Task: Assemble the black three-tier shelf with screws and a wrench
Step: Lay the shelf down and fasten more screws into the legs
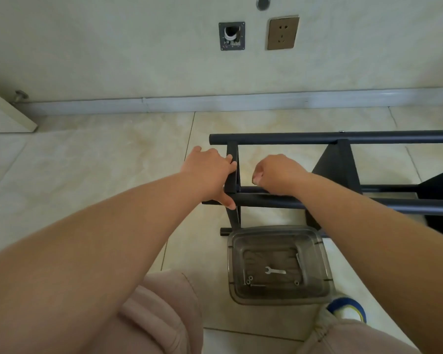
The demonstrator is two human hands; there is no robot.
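Arms: both bare from the near edge of the view to the wrists; no sleeve, watch or band shows.
Left hand [210, 172]: bare, no glove or ring.
Right hand [279, 173]: bare, no glove or ring.
Trousers [161, 315]: pale pinkish-beige soft fabric with a raised seam, left of the shoe.
Shoe [348, 309]: white, trimmed in blue and yellow.

- The tiled floor [100, 159] carried everything.
- The black shelf frame [317, 137] lay on its side on the tiles.
- Just beside it stood a clear plastic tray [322, 261].
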